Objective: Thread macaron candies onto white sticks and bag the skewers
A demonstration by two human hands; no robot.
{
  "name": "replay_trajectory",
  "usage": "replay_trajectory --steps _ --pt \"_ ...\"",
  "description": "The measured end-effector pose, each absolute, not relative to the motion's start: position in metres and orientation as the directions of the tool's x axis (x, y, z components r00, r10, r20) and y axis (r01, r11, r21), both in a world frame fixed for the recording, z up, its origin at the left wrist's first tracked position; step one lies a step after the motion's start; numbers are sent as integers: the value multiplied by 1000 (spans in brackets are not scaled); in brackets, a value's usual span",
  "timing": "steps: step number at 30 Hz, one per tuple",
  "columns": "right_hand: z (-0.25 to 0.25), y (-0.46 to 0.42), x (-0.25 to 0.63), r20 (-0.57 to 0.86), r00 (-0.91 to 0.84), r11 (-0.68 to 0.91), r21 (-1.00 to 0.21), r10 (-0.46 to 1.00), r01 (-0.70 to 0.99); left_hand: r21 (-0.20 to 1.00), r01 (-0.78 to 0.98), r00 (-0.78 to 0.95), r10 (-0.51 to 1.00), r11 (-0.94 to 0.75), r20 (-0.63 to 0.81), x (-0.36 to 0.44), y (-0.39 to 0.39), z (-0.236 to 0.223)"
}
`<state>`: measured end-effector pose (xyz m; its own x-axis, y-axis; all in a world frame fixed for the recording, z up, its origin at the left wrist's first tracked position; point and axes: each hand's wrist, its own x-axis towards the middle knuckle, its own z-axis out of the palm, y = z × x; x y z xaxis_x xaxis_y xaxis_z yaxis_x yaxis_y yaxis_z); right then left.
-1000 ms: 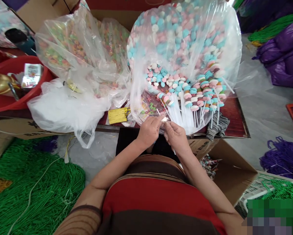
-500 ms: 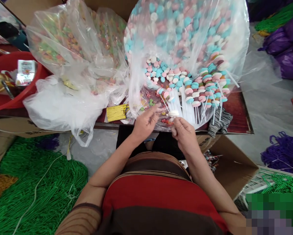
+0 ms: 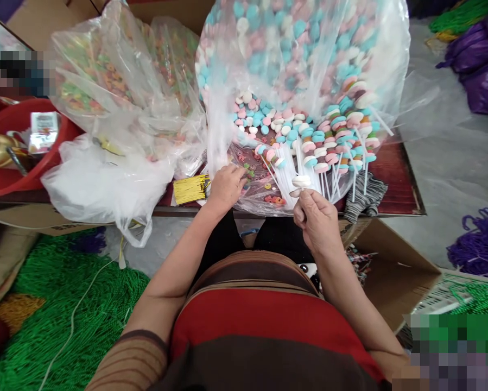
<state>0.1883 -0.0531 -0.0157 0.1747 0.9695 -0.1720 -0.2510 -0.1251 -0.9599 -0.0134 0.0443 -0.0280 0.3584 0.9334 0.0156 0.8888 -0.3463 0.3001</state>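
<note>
My right hand (image 3: 316, 217) pinches a skewer of candy near the table's front edge. White marshmallow discs (image 3: 301, 182) show above its fingers, and most of the stick is hidden in the grip. My left hand (image 3: 226, 189) reaches over the front of the clear plastic, fingers stretched loosely toward small coloured gummy rings (image 3: 249, 169). No candy shows in it. Between the hands lie white sticks (image 3: 284, 176) and a short candy skewer (image 3: 271, 156). Finished-looking skewers of pink, blue and white discs (image 3: 343, 133) lie piled on the right.
A big clear bag of marshmallows (image 3: 296, 49) stands behind, with a bag of gummy rings (image 3: 105, 70) to its left. Yellow twist ties (image 3: 190, 189), a white plastic bag (image 3: 105, 179) and a red basin (image 3: 7, 182) sit leftward. A grey glove (image 3: 366, 198) lies right; an open carton (image 3: 394, 271) stands below.
My left hand has moved left, away from the right hand, to the gummy rings. My right hand has shifted slightly right, still holding the candy skewer.
</note>
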Motion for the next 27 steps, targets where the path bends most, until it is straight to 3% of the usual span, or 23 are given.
replay_trajectory --steps 9,12,14,16,18,20,22,24,27 --pt "-20 -55 181 -181 129 -173 -983 975 -69 262 885 361 923 -385 137 -14 41 -42" --pt "-21 -58 182 -182 112 -180 -983 977 -26 403 826 343 919 -394 196 -15 39 -46" --pt "-19 -59 182 -189 59 -190 -982 980 14 599 732 236 945 -326 226 -16 40 -46" --pt "-17 -60 181 -191 -14 -189 -979 981 79 830 523 88 981 -194 174 -16 41 -44" --pt "-17 -60 178 -183 -66 -172 -974 981 148 977 210 2 999 -46 46 -15 42 -42" --pt "-18 -61 175 -167 -82 -148 -968 982 203 995 -70 16 998 68 -67 -14 42 -41" --pt "-19 -61 174 -154 -73 -133 -963 985 233 969 -219 53 993 118 -109 -12 40 -41" --pt "-19 -61 174 -148 -64 -128 -960 987 250 970 -221 38 995 97 -91 -10 37 -41" --pt "-17 -63 173 -151 -53 -132 -955 987 266 999 1 -43 998 -48 48 -6 28 -40"
